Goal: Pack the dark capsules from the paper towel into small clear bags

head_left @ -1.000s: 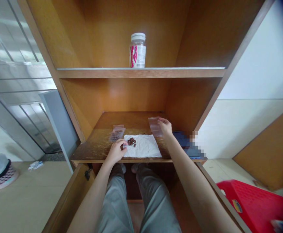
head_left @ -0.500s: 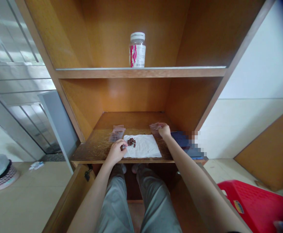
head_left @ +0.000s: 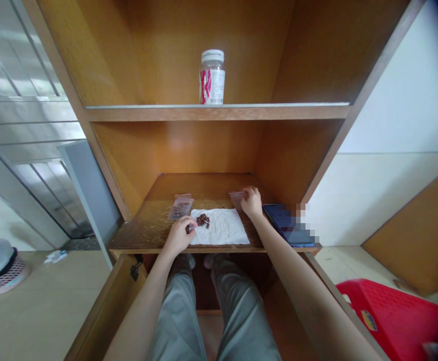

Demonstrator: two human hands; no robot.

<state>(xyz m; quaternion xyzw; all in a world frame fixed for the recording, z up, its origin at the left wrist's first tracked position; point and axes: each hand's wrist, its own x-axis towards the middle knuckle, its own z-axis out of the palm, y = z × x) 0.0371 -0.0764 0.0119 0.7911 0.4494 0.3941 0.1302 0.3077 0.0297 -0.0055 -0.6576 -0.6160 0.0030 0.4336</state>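
Observation:
Dark reddish-brown small pieces [head_left: 203, 220] lie in a loose heap on the white cloth [head_left: 226, 228], toward its left side. My left hand [head_left: 181, 233] is at the cloth's left edge, with thumb and fingers drawn together beside the heap; whatever sits between the fingertips is too small to make out. Behind the cloth's right corner, my right hand [head_left: 252, 201] has its fingers closed on the edge of a small clear zip bag [head_left: 236, 199]. Another clear zip bag [head_left: 181, 206], with small dark contents, lies on the wooden board behind my left hand.
A dark tablet or phone [head_left: 288, 223] lies right of my right forearm, partly blurred out. On the shelf above stands a white-capped bottle [head_left: 212, 80]. Cabinet side walls flank the board [head_left: 204, 185]. A red plastic basket [head_left: 395, 316] is on the floor at right.
My right hand has shifted slightly left with the clear zip bag, uncovering more of the dark device. My left hand and the brown pieces look unchanged.

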